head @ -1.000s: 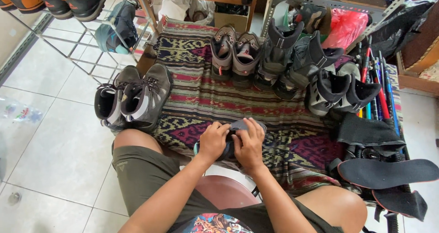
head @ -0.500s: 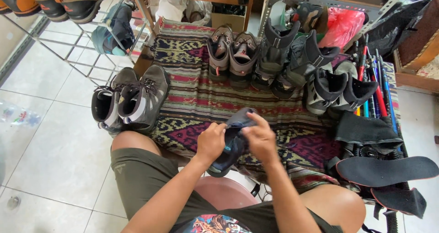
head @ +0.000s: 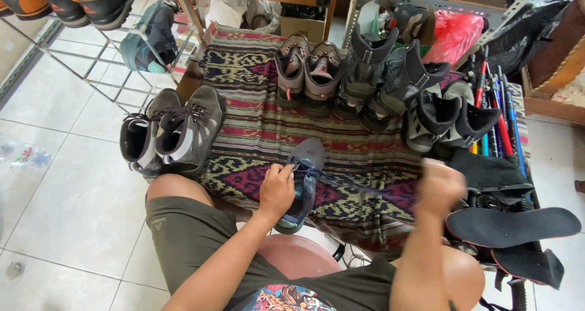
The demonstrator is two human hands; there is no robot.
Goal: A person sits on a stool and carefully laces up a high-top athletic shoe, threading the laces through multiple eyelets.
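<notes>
A seated person's left hand [head: 276, 192] grips a dark blue shoe [head: 301, 183] by its side, fingers curled around the upper, holding it sole-down on a patterned woven cloth [head: 256, 128] just beyond the knees. The right hand [head: 440, 186] is raised well to the right of the shoe and blurred, so whether it is open or closed cannot be told. Beyond the left hand, across the cloth, stands a pair of grey low shoes [head: 308, 73], and to their right several tall dark boots [head: 390, 79]. To the left of the left hand, a pair of grey laced boots [head: 173, 131] stands at the cloth's edge. Just right of the right hand lies a black insole [head: 515, 224] on a dark heap that is hard to make out. A wire rack [head: 116, 49] far up to the left holds more shoes, cut off by the frame edge. A cardboard box [head: 301, 24] beyond the cloth is mostly hidden.
</notes>
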